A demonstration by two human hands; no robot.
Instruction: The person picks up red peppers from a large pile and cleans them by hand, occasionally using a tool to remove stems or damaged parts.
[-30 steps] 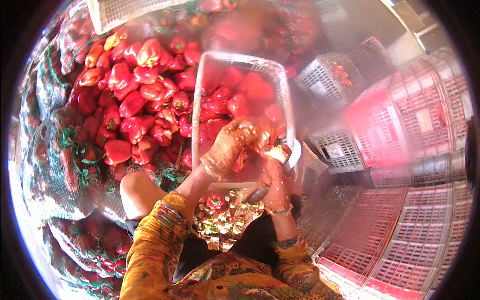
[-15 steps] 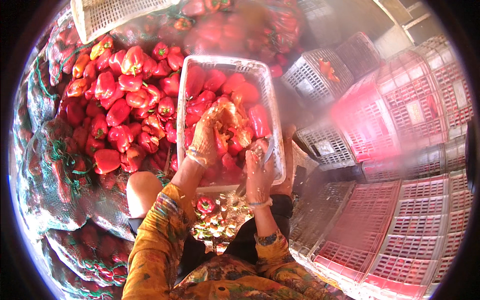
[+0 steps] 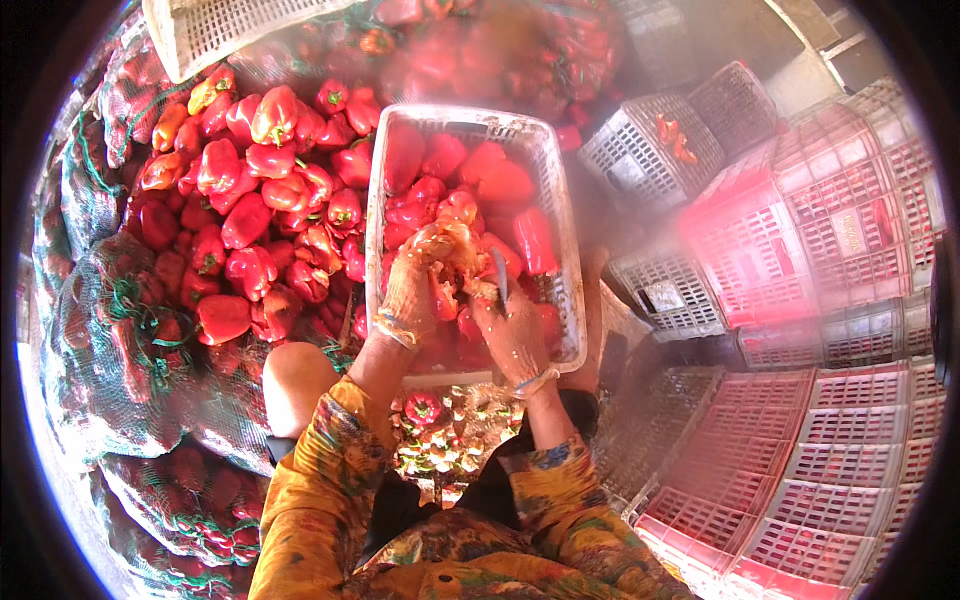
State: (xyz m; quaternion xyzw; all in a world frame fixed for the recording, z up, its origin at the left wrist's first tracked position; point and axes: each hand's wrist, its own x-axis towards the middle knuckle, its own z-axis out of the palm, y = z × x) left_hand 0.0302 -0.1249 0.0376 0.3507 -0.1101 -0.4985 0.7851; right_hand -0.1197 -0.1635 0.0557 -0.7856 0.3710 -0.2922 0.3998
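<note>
A white plastic crate [image 3: 575, 270] of red bell peppers [image 3: 535, 240] sits before my knees, and both hands work over it. My left hand [image 3: 412, 278], flecked with pulp, is closed round an orange-red bell pepper [image 3: 462, 212] that looks cut open; pale seedy flesh shows by the fingers. To the right of it, my right hand [image 3: 515, 335] grips a small knife. Its curved blade [image 3: 502, 272] points up beside the pepper flesh. The knife's handle is hidden in my fist, and I cannot tell whether the blade touches the pepper.
Loose red peppers [image 3: 245, 220] are heaped to the left, beside green mesh sacks [image 3: 110, 350]. Plastic crates [image 3: 790, 230] are stacked at the right. A pale crate [image 3: 210, 45] stands at the far left. Cut scraps [image 3: 440, 450] and one pepper [image 3: 422, 408] lie below the crate.
My right hand has moved up from the crate's near right corner, bringing the knife blade close to the left hand. The left hand stays at the pepper. The whole view has shifted slightly.
</note>
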